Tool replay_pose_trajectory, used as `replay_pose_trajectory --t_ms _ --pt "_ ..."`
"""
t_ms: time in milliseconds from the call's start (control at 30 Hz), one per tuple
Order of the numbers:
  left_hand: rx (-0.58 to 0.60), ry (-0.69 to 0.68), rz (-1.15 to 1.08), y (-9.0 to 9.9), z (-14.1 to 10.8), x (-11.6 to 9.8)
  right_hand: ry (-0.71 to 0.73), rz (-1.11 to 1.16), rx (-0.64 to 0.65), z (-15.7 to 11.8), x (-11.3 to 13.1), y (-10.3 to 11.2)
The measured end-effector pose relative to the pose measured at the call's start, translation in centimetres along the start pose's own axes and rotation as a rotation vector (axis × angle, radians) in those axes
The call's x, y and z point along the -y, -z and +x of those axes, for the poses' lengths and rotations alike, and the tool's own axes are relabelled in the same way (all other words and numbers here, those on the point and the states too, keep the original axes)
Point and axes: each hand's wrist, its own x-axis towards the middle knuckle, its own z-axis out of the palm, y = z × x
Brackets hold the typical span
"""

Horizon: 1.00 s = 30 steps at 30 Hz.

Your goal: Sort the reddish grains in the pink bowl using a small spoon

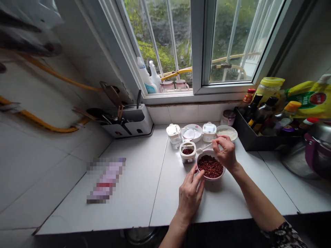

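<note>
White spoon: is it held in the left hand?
No, the white spoon is held by the right hand, while the left hand is at the bowl of dark red pieces.

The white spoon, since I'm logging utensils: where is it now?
In the head view, right of centre, the white spoon is in the right hand, its scoop between the open jar and the bowl of dark red pieces.

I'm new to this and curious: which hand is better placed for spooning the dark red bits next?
Probably the right hand: it holds the white spoon, whose head is beside the small container. The left hand is at the bowl's rim, better placed to steady it.
</note>
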Motion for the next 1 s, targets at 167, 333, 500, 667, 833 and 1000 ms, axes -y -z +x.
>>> replay_pose_trajectory --t_ms 167,333,500,667,833,1000 --pt "0.005 -0.014 0.005 0.2 0.1 0.0 -0.059 -0.006 0.102 -0.9 -2.0 0.6" --pt "0.006 -0.018 0.012 0.3 0.3 0.0 -0.042 -0.048 0.184 -1.6 -2.2 -0.2" --pt "0.002 -0.020 0.016 0.3 0.3 0.0 -0.015 -0.026 0.264 -1.9 -1.9 -0.7" --pt "0.001 -0.020 0.010 0.2 0.3 -0.1 -0.044 -0.026 0.227 -2.0 -2.1 -0.7" --pt "-0.005 -0.021 0.013 0.2 0.3 -0.1 -0.057 -0.005 0.244 -2.1 -2.0 -0.9" --pt "-0.002 -0.021 0.012 0.2 0.2 -0.1 -0.105 0.016 0.198 -1.9 -2.2 -0.7"
